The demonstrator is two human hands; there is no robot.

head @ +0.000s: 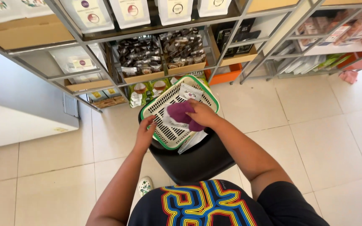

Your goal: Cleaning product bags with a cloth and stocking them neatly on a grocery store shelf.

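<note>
A shop: metal shelves of packaged goods, tiled floor

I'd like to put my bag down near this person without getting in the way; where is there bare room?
The tiled floor right of the black stool is bare up to the shelves. Floor left of the stool, below the white cabinet, is open too. The basket is crowded: left hand on its rim, right hand on a purple cloth.

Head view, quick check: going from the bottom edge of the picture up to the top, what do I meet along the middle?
Striped black shirt → black stool seat → white basket with green rim, purple cloth on it under the right hand → shelf of dark packets → white pouches.
</note>
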